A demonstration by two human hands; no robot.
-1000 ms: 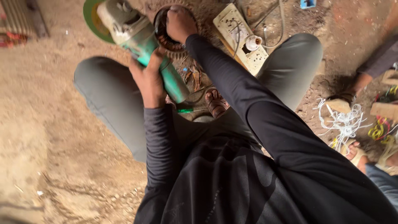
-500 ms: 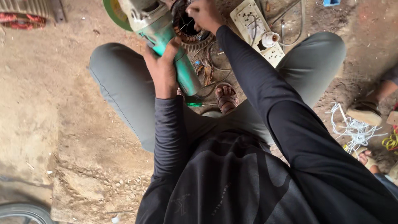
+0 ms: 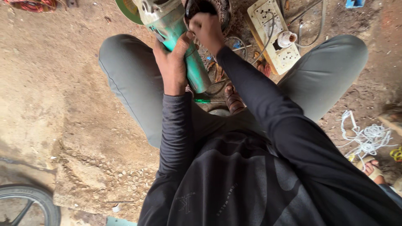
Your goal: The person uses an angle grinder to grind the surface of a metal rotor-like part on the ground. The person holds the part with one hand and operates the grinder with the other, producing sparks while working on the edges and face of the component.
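The left hand (image 3: 173, 62) was wrapped closed around the green body of the angle grinder (image 3: 176, 35), held above the dirt floor (image 3: 54, 83) between the knees. The right hand (image 3: 206, 30) was closed on the dark round metal part (image 3: 209, 10) just beside the grinder head. A white socket board (image 3: 274, 35) lay near the right knee.

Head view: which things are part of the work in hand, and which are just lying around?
In hand:
left hand wrapped round the green angle grinder
right hand on the dark round part beside the grinder's head

Lying about:
white socket board
white cord bundle
wheel
red coil
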